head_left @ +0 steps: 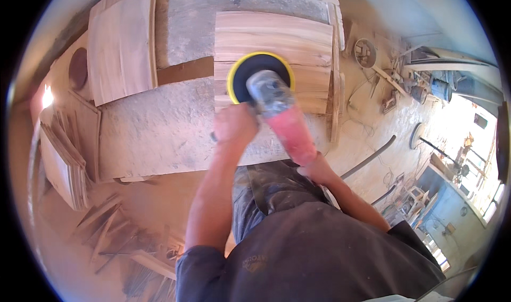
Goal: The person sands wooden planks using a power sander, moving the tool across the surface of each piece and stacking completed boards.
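Note:
A handheld disc sander (290, 129) with a red body and a dusty grey head slants across the middle of the view. Its round black pad (246, 70), rimmed in yellow, lies over a striped wooden panel (298, 41) on the workbench. My left hand (236, 125) is closed beside the sander's head, apparently round a side handle whose dark end just shows. Around the rear of the red body my right hand (315, 168) is wrapped. The pad hides part of the panel's left side. Slight blur softens the tool and hands.
The dusty workbench (154, 126) has a gap along its top. Stacked wooden panels (121, 46) lie at its left end. More boards (64, 166) lean at the far left, above wood scraps (106, 222) on the floor. A round container (365, 53) and cables are on the right.

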A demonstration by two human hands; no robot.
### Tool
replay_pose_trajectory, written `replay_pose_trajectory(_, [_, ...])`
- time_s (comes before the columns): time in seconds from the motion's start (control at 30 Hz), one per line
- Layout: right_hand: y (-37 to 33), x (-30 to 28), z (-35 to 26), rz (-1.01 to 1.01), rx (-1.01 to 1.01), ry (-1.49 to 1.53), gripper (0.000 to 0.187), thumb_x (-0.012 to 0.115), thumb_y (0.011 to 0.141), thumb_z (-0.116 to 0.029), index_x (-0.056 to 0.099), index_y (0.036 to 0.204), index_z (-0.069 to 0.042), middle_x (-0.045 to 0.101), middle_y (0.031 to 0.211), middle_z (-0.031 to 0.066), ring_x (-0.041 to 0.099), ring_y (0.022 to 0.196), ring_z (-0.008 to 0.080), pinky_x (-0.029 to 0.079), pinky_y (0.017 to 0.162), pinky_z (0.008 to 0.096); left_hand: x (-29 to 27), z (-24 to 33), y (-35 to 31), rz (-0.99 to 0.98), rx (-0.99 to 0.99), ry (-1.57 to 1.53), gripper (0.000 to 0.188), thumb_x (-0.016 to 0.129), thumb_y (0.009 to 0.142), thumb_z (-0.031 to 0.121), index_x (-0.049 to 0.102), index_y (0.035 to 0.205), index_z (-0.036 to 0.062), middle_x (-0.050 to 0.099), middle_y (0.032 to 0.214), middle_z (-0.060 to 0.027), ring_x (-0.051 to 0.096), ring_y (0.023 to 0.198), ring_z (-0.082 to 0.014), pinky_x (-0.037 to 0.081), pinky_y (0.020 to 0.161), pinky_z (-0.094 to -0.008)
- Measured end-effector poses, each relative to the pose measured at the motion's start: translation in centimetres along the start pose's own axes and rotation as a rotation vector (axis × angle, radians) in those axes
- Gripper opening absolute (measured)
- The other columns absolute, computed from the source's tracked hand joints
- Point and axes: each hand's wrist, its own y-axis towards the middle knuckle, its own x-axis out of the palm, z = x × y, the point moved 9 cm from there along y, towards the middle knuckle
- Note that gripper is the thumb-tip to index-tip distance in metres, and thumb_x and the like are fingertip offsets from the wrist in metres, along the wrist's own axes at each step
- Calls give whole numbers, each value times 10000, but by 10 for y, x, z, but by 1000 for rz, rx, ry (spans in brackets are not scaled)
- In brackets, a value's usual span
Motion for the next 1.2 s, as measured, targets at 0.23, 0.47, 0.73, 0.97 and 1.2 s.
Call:
replay_pose_trajectory(0.23, [-15, -25, 40, 168, 39, 194, 253, 719, 702, -166, 679, 861, 28, 656, 725, 92, 646, 719, 157, 533, 684, 355, 16, 63, 12, -74, 198, -48, 188, 659, 819, 180, 759, 945, 82, 743, 960, -177, 727, 944, -356, 581, 843, -451])
replay_pose_trajectory(0.47, [28, -7, -90, 96, -89, -2, 305, 678, 726, -152, 658, 921, 81, 683, 778, 215, 696, 775, 257, 541, 729, 391, -60, -50, 28, 88, -58, -77, 202, 623, 846, 179, 765, 954, 84, 744, 958, -184, 719, 944, -375, 572, 838, -463])
replay_pose_trajectory(0.73, [22, -8, -29, 106, 40, 110, 180, 677, 737, -130, 630, 816, 24, 627, 662, 94, 602, 541, 152, 476, 494, 352, -45, 8, 45, -39, 139, -64, 205, 646, 825, 179, 767, 950, 70, 738, 990, -194, 717, 982, -353, 571, 857, -453])
replay_pose_trajectory(0.97, [33, -8, -103, 31, 43, 32, 245, 681, 725, -132, 639, 858, 69, 626, 676, 95, 586, 558, 158, 488, 514, 356, -82, -40, 55, 69, 16, -81, 222, 595, 874, 179, 777, 977, 104, 752, 980, -167, 730, 974, -331, 580, 841, -436])
replay_pose_trajectory(1.2, [35, -5, -71, 168, -67, 143, 136, 697, 753, -102, 586, 738, -25, 559, 609, 3, 552, 496, 112, 430, 456, 323, -78, -5, 69, 3, 122, -37, 187, 644, 831, 190, 772, 938, 105, 745, 980, -173, 718, 977, -356, 575, 854, -450])
